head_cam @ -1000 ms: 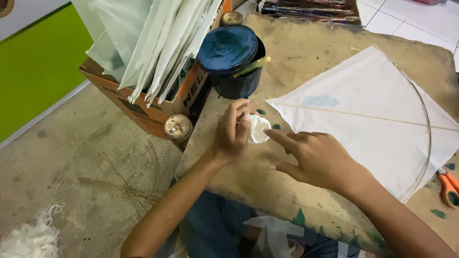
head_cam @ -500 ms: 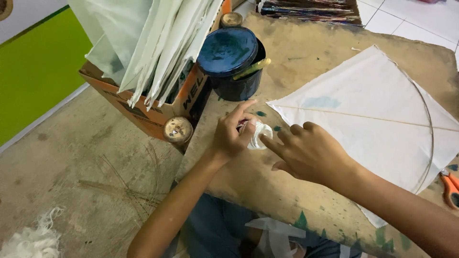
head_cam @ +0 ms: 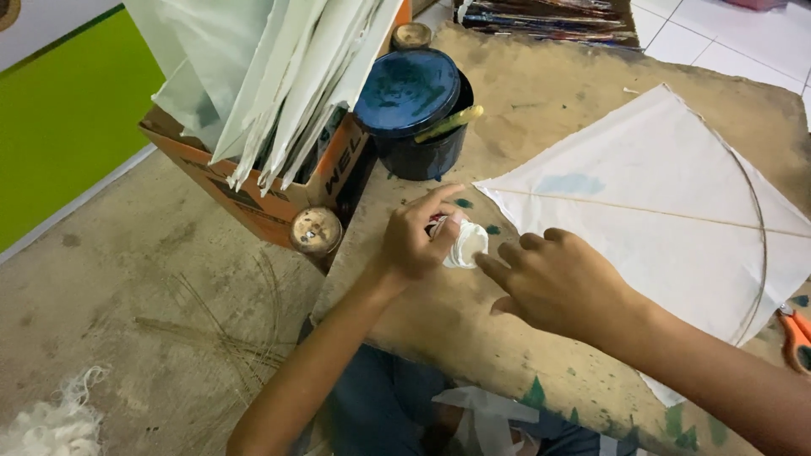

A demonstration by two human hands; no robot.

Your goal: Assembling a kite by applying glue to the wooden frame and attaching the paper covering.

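My left hand (head_cam: pixel 416 236) grips a small white squeezed pouch or tube (head_cam: pixel 465 243) with a red bit at its top, held on the brown board (head_cam: pixel 541 93). My right hand (head_cam: pixel 562 283) lies just right of it, index finger touching the pouch's lower edge. A white paper kite (head_cam: pixel 667 203) with thin stick frame lies flat on the board to the right, its left corner close to the pouch.
A dark blue tub (head_cam: pixel 410 105) with a yellow stick on its lid stands behind the hands. An orange cardboard box (head_cam: pixel 279 194) holds several folded white papers. Two thread spools (head_cam: pixel 315 230) sit nearby. Orange scissors (head_cam: pixel 794 338) lie at the right edge. White fluff (head_cam: pixel 51 418) lies on the floor.
My right hand has shifted slightly down and left, its finger now at the pouch's lower edge. My left hand keeps hold of the pouch.
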